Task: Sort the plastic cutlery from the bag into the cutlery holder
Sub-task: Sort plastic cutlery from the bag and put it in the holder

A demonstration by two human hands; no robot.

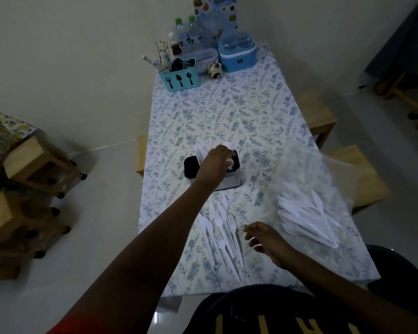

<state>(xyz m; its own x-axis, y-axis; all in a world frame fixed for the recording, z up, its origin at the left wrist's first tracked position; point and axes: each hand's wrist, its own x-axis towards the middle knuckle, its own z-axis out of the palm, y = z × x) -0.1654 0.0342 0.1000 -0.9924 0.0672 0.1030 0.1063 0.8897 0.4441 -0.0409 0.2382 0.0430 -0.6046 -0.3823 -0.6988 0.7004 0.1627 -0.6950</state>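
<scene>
The cutlery holder (231, 183), metal with a black rim, stands mid-table with white plastic pieces (199, 150) upright in it. My left hand (215, 162) reaches over its right compartment and pinches a white plastic piece (230, 161) at the fingertips; which kind it is I cannot tell. A loose pile of white forks and knives (221, 230) lies on the cloth in front of the holder. My right hand (264, 239) hovers just right of that pile, fingers loosely curled and holding nothing. The clear plastic bag (311, 165) lies at the right with more cutlery (307, 215) inside.
A floral tablecloth (227, 112) covers the table. At the far end stand a teal cutlery caddy (181, 79), water bottles (186, 34), a blue container (237, 54) and a small figurine (214, 68). Wooden stools (34, 162) are stacked on the left; benches (323, 116) line the right side.
</scene>
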